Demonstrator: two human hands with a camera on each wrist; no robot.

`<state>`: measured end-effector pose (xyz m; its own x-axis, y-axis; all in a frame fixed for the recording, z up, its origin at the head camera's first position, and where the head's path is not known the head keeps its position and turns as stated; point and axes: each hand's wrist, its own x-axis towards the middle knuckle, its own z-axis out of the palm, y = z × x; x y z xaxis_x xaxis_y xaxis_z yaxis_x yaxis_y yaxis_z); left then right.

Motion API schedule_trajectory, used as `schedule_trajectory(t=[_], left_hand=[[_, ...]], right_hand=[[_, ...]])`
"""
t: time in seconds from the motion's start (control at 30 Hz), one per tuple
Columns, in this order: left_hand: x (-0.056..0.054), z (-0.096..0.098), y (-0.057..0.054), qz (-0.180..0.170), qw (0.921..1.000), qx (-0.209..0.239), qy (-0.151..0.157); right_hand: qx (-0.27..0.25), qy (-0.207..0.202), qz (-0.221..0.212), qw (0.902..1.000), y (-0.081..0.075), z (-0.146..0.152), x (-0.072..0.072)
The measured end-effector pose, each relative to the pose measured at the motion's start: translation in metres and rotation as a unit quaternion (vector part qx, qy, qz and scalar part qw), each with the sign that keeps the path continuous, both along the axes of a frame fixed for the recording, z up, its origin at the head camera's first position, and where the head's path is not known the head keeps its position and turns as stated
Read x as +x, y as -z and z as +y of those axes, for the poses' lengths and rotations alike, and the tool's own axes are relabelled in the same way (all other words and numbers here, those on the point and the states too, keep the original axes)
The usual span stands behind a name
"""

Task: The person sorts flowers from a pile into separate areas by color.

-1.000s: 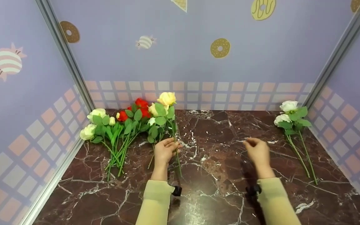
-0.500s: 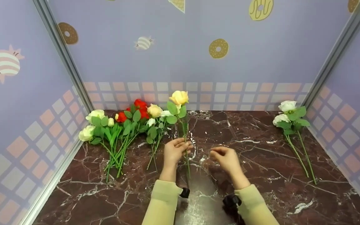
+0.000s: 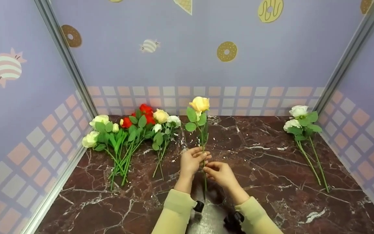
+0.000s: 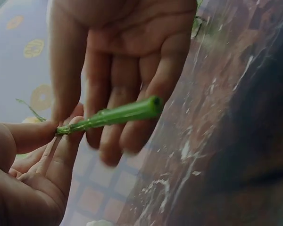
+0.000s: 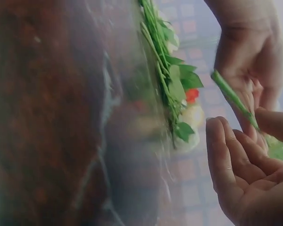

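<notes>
A yellow rose [image 3: 200, 104] with green leaves stands nearly upright in front of me, its bloom at the top. Its stem is pinched between thumb and fingers of my left hand [image 3: 191, 162]. Just below, my right hand [image 3: 222, 175] also pinches the stem between thumb and index finger. In the left wrist view, the cut end of the green stem [image 4: 127, 111] points toward the camera, past the left hand [image 4: 132, 61] and the right hand [image 4: 33, 174]. The right wrist view has the stem [image 5: 233, 98] between the two hands.
Several red roses [image 3: 146, 110], pale green roses [image 3: 91, 138], a cream rose [image 3: 160, 115] and white flowers [image 3: 174, 121] lie at the left on the marble-patterned table [image 3: 255, 195]. Two white roses [image 3: 299, 110] lie far right. Patterned walls [image 3: 271, 65] enclose the back and sides.
My left hand has carried the yellow rose rightward, away from the pile at the left. My right hand has come in from the right and now grips the stem too.
</notes>
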<state>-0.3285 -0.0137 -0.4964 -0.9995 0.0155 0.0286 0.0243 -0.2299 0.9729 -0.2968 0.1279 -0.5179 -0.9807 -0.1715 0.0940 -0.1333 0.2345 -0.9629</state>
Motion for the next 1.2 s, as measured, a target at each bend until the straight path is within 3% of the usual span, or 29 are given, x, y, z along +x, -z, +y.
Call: schedule_trajectory(t=[0.1, 0.33, 0.5, 0.67, 0.8, 0.97, 1.07, 1.2], left_hand=[[0.001, 0.005, 0.002, 0.0, 0.9999, 0.008, -0.008], [0.002, 0.01, 0.005, 0.009, 0.9996, -0.006, -0.024], [0.001, 0.005, 0.006, 0.002, 0.9999, -0.01, -0.007], [-0.004, -0.006, 0.006, -0.002, 0.9996, -0.024, -0.015], [-0.008, -0.018, 0.008, -0.011, 0.9987, -0.03, -0.039], [-0.014, -0.034, 0.011, -0.012, 0.9943, -0.044, -0.096], [-0.017, -0.045, 0.013, -0.01, 0.9897, -0.055, -0.132], [-0.02, -0.061, 0.014, -0.007, 0.9787, -0.104, -0.177]], right_hand=[[0.0, 0.011, -0.01, 0.9999, 0.002, -0.001, 0.001], [-0.053, 0.018, -0.046, 0.9974, 0.006, -0.002, 0.0], [-0.085, 0.011, -0.058, 0.9947, 0.008, 0.0, -0.002], [-0.115, 0.026, -0.074, 0.9902, 0.007, 0.006, -0.006], [-0.127, 0.042, -0.079, 0.9879, 0.005, 0.012, -0.009], [-0.123, 0.054, -0.071, 0.9883, 0.003, 0.021, -0.013], [-0.111, 0.069, -0.068, 0.9891, 0.001, 0.027, -0.015], [-0.106, 0.09, -0.064, 0.9883, 0.003, 0.035, -0.02]])
